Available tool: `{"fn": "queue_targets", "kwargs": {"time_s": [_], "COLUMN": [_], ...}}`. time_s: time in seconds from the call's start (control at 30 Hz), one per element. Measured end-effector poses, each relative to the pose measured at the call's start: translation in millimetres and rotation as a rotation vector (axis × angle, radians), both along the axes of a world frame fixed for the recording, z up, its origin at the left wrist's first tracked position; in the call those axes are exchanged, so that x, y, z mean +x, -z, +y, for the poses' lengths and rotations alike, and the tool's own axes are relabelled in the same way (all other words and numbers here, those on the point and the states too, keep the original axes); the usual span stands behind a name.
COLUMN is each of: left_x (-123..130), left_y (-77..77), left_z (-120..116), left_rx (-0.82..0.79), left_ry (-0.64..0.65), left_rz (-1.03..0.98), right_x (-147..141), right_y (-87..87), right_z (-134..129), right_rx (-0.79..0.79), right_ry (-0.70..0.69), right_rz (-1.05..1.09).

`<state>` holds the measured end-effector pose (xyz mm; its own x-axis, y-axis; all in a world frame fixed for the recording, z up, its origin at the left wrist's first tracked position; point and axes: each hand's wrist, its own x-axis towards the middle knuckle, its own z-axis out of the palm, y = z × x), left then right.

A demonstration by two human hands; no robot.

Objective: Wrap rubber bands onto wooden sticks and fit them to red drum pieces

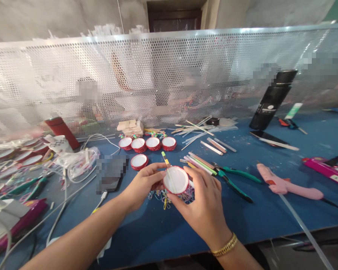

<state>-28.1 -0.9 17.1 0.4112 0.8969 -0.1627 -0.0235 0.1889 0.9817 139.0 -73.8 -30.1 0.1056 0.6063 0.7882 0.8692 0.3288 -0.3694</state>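
Note:
A small round disc (175, 180), white-faced with a red rim like a toy drum, is held face up between both hands. My left hand (146, 183) is closed on its left edge with thumb and fingers. At its upper left stands a short yellow, green and brown strip (165, 159); whether it is fixed to the disc I cannot tell. My right hand (204, 195) grips the right edge, thumb below and fingers on top. Beneath the hands lies a tangle of coloured strings (165, 200). Several similar red-rimmed discs (153, 143) sit behind, in a row.
Right of the hands are green-handled pliers (233, 180), a pink glue gun (287, 183) and coloured sticks (199, 163). A phone (112, 174) with a white cable (66, 202) lies left. A perforated metal screen (169, 82) runs along the back, near a dark red cylinder (62, 132).

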Motion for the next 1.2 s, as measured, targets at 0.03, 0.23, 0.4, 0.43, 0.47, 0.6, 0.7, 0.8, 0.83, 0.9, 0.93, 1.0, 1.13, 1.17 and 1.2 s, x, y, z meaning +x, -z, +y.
{"fn": "queue_targets", "kwargs": {"time_s": [0.03,0.23,0.4,0.43,0.47,0.6,0.7,0.8,0.83,0.9,0.93,1.0,1.13,1.17,1.2], "left_x": [-0.2,-2.0,-5.2,-5.7,-6.2,-6.8,-7.2,-8.2,-8.7,-9.5,-9.9,-10.6,-12.0,-12.3,-12.5], "left_y": [0.2,-2.8,-6.1,-6.3,-6.4,-6.7,-7.4,-7.9,-7.8,-6.7,-6.0,-4.3,-2.1,-1.8,-1.3], "left_z": [0.6,6.0,12.8,13.8,14.7,16.9,19.0,21.8,22.9,25.0,26.1,28.5,32.8,33.6,34.2], "left_rx": [-0.009,-0.045,-0.020,-0.013,-0.009,-0.011,-0.002,0.028,0.038,0.058,0.069,0.083,0.066,0.063,0.064], "left_ry": [0.002,-0.037,-0.199,-0.224,-0.240,-0.263,-0.285,-0.319,-0.328,-0.337,-0.333,-0.316,-0.277,-0.268,-0.260], "left_rz": [-0.001,-0.037,-0.136,-0.140,-0.133,-0.073,-0.054,-0.052,-0.046,-0.025,-0.009,0.049,0.185,0.205,0.221], "right_x": [0.1,6.4,14.4,15.4,16.3,19.0,20.3,20.6,20.5,20.1,19.8,19.1,18.7,19.0,19.4], "right_y": [-0.2,-3.1,-1.3,-0.9,-0.5,0.6,1.4,1.0,0.5,-0.8,-1.4,-2.2,-1.5,-1.1,-0.9], "right_z": [-0.1,-3.1,-1.6,-0.8,-0.1,2.4,3.5,3.7,3.7,3.7,3.9,4.8,7.6,7.6,7.1], "right_rx": [0.009,0.084,0.213,0.214,0.207,0.159,0.147,0.143,0.144,0.150,0.155,0.170,0.194,0.192,0.186], "right_ry": [-0.003,-0.075,-0.118,-0.115,-0.107,-0.068,-0.056,-0.066,-0.072,-0.087,-0.093,-0.101,-0.110,-0.117,-0.127], "right_rz": [0.010,0.228,0.471,0.498,0.518,0.554,0.563,0.560,0.557,0.545,0.537,0.526,0.537,0.551,0.568]}}
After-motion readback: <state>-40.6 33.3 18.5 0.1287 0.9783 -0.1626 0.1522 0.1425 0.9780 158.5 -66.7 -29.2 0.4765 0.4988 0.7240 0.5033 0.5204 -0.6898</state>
